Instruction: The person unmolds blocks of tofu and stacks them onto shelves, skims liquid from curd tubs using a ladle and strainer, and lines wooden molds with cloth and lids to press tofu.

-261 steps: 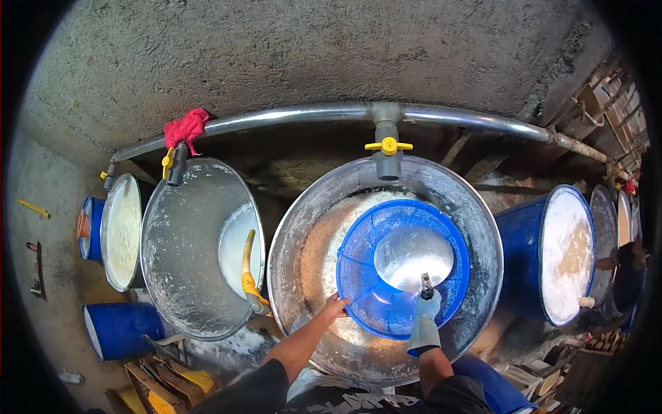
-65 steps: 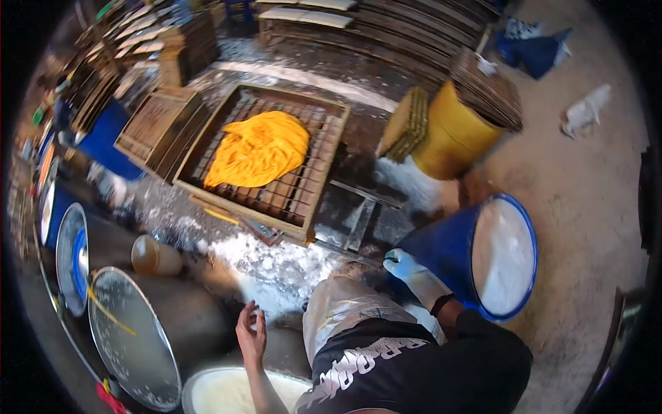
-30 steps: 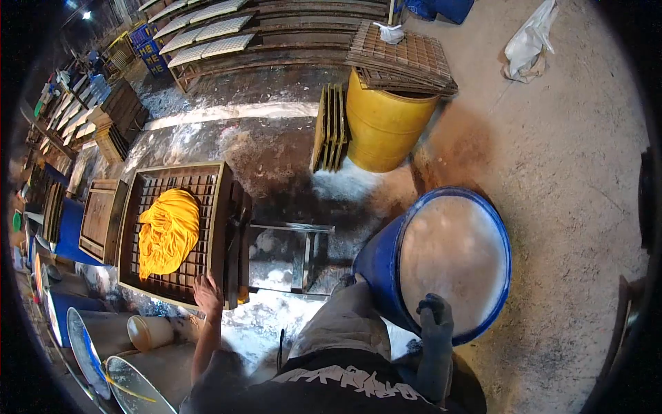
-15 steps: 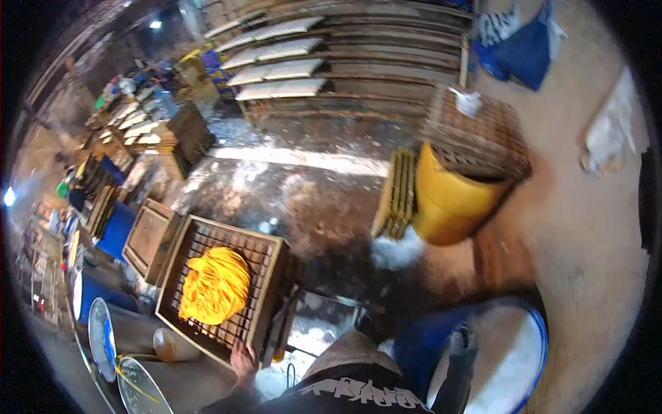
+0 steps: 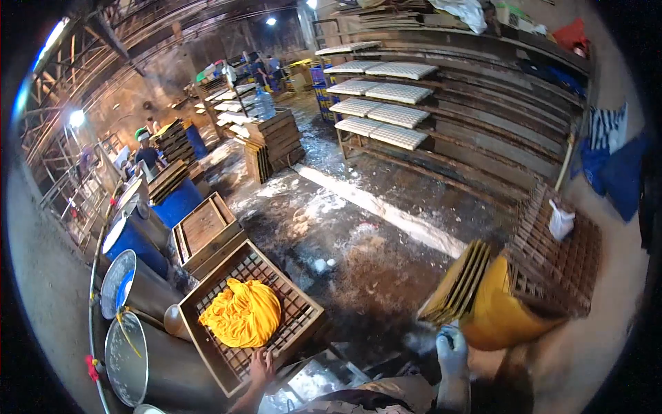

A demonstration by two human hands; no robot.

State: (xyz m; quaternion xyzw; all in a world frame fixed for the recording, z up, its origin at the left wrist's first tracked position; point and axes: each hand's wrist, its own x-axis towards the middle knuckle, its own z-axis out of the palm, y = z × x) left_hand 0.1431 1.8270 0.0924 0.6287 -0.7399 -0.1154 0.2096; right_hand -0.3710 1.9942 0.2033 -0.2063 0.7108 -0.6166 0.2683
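My left hand (image 5: 261, 366) has its fingers over the near rim of a square wooden crate (image 5: 298, 331) with a grid bottom. A bundled yellow cloth (image 5: 243, 316) lies inside, just beyond those fingers. My right hand (image 5: 452, 343), greyish in colour, is held out to the right with its fingers loosely bent and nothing visible in them. It is nearest to a stack of slatted wooden trays (image 5: 458, 283) leaning by a yellow barrel (image 5: 507, 310); whether it touches them I cannot tell.
Large metal drums (image 5: 172, 362) and a blue drum (image 5: 138, 248) line the left side. Another wooden crate (image 5: 205, 231) adjoins mine. Brown grid trays (image 5: 558, 255) top the yellow barrel. White slabs (image 5: 393, 114) sit on the rack behind; a person (image 5: 146, 155) stands far left.
The view has swung, bringing more of the rack and far room into sight. My right hand has gone from over the blue barrel to near the slatted trays. My left hand stays at the crate rim.
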